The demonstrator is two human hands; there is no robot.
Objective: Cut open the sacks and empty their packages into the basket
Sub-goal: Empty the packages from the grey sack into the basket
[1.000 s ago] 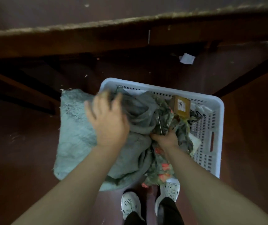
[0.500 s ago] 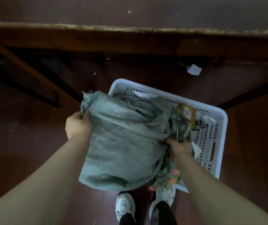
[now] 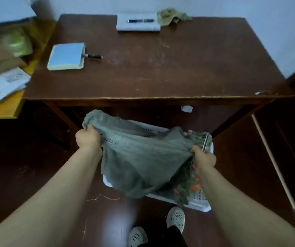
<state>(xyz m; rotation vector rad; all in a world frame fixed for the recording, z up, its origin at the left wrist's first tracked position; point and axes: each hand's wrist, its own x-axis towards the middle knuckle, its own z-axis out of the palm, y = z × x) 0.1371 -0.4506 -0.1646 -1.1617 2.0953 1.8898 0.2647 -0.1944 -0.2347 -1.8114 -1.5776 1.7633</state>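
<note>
1. Head view: the left hand (image 3: 87,139) and right hand (image 3: 203,157) are both clutching the grey sack (image 3: 143,157), lifting it higher above the white basket (image 3: 199,207) than before. It is hanging limp, probably emptied.

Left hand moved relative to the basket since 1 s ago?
Yes: left hand moved leftward off the basket, now gripping the sack edge outside its left rim.
</note>
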